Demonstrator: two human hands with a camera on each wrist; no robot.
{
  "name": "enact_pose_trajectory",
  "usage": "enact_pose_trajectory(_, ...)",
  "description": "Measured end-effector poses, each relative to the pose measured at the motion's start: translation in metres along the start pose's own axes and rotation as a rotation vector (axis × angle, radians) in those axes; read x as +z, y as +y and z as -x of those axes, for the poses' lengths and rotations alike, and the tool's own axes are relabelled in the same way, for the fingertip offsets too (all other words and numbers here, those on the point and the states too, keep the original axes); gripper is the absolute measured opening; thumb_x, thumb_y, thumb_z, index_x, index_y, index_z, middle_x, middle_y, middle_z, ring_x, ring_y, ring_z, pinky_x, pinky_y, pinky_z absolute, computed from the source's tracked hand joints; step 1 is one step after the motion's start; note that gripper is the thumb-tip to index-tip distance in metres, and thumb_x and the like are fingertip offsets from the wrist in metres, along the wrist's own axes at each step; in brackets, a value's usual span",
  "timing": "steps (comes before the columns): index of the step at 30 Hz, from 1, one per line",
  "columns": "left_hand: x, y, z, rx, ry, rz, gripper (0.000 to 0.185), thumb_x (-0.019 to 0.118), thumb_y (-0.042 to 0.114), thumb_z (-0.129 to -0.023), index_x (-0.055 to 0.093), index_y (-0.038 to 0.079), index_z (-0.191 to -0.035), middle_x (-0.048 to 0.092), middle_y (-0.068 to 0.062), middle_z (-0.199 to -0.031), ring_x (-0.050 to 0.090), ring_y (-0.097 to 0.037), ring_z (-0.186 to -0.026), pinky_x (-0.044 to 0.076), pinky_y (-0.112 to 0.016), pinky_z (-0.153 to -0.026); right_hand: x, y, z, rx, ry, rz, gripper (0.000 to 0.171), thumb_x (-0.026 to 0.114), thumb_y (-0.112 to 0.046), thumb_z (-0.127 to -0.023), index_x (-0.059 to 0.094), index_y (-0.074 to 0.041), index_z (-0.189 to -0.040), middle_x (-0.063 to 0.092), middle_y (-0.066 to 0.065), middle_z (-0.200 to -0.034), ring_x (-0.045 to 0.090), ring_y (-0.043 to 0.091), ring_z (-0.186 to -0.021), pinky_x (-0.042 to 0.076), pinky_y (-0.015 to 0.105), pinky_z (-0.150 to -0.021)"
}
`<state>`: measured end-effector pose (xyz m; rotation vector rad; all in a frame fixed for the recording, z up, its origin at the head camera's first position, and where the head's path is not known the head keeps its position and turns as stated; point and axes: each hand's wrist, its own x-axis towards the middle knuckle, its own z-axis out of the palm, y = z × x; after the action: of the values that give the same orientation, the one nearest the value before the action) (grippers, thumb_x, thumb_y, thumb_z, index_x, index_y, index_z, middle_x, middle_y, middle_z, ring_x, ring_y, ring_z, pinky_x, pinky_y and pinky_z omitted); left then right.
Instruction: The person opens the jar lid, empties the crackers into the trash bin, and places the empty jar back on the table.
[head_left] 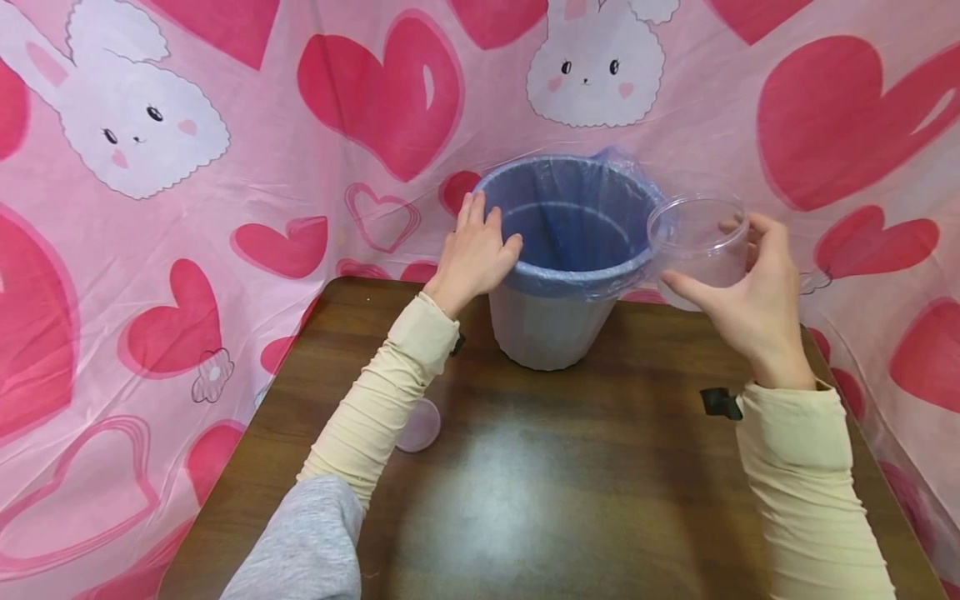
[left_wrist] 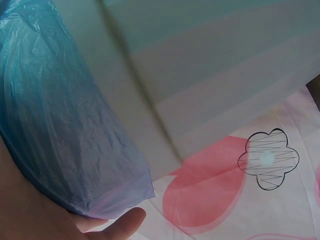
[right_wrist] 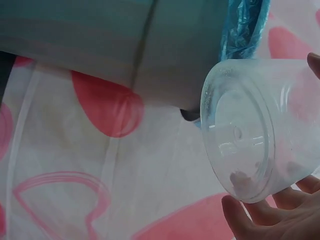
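Container: clear plastic tub [head_left: 699, 242], lidless, held in the air just right of the bin's rim, mouth facing the camera and tipped a little leftward; base seen end-on in the right wrist view [right_wrist: 250, 145], with a few pale specks inside near the bottom.
Right hand: right hand [head_left: 750, 292] wraps the tub from the far right side, thumb under the near wall, fingers curled round behind.
Key relation: tub sits to the bin's right, level with the rim; its long axis runs roughly from the hand toward the bin opening. Right hand is the nearer one; left is across the bin.
Bin: grey waste bin [head_left: 551, 325] at the table's far edge, lined with a blue bag [head_left: 577, 225] folded over the rim.
Left hand: left hand [head_left: 472, 250] rests on the bin's left rim, fingers fairly straight over the bag, thumb pressing the liner [left_wrist: 60, 140].
Lid: round translucent lid [head_left: 418, 425] flat on the table [head_left: 570, 500], partly hidden by the left sleeve.
Surround: pink heart-and-bunny cloth [head_left: 225, 208] behind and at the sides.
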<state>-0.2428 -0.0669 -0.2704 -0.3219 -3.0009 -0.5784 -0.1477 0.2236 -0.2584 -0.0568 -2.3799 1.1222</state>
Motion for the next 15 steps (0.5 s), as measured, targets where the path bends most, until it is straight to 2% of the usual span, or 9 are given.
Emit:
enact_pose_trajectory(4, 0.000, 0.000, -0.001, 0.001, 0.003, -0.008, 0.067, 0.039, 0.046, -0.096, 0.031, 0.008, -0.151, 0.006, -0.009, -0.163, -0.003, -0.025, -0.151, 0.030, -0.052, -0.114, 0.001, 0.009, 0.004, 0.034, -0.008, -0.009, 0.082, 0.087, -0.026, -0.068, 0.041, -0.020, -0.135, 0.052, -0.010, -0.123, 0.044, 0.006, -0.108, 0.034, 0.019, -0.088)
enact_pose_trajectory(9, 0.000, 0.000, -0.001, 0.006, 0.002, -0.015, 0.067, 0.038, 0.046, -0.096, 0.031, 0.008, -0.151, 0.006, -0.009, -0.163, -0.002, -0.025, -0.151, 0.030, -0.052, -0.114, 0.003, 0.022, 0.010, 0.073, -0.007, -0.018, 0.082, 0.088, -0.021, -0.066, 0.041, -0.017, -0.134, 0.052, -0.016, -0.117, 0.045, 0.002, -0.099, 0.035, 0.017, -0.085)
enact_pose_trajectory(11, 0.001, 0.000, -0.001, 0.004, 0.000, -0.013, 0.067, 0.037, 0.046, -0.097, 0.031, 0.008, -0.151, 0.006, -0.009, -0.164, -0.003, -0.025, -0.151, 0.030, -0.052, -0.114, 0.004, 0.027, 0.013, 0.082, -0.010, -0.020, 0.083, 0.088, -0.019, -0.065, 0.042, -0.016, -0.134, 0.052, -0.015, -0.116, 0.044, 0.000, -0.098, 0.034, 0.017, -0.083)
enact_pose_trajectory(15, 0.001, 0.000, -0.001, -0.003, -0.004, -0.006, 0.067, 0.037, 0.046, -0.096, 0.031, 0.008, -0.151, 0.005, -0.008, -0.164, -0.004, -0.024, -0.151, 0.029, -0.053, -0.114, 0.005, 0.036, 0.020, 0.112, -0.033, -0.014, 0.082, 0.087, -0.020, -0.067, 0.040, -0.014, -0.135, 0.053, -0.008, -0.120, 0.045, 0.003, -0.106, 0.034, 0.018, -0.088)
